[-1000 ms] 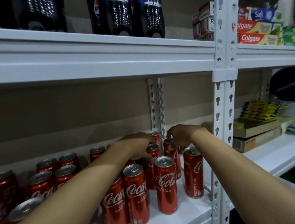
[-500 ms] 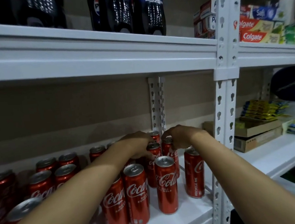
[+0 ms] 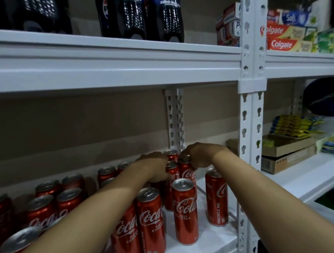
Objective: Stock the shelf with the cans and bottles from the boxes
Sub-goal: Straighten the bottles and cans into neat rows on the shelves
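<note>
Head view: left hand (image 3: 156, 165) and right hand (image 3: 198, 156) each grasp a back-row can (image 3: 185, 166); forearms could topple the front cans (image 3: 185, 209).

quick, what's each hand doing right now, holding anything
Left hand: fingers curled round the top of a red cola can at the back.
Right hand: gripping the top of the neighbouring can.

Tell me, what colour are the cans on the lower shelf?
Red with silver tops, the cans show best in the head view.
</note>
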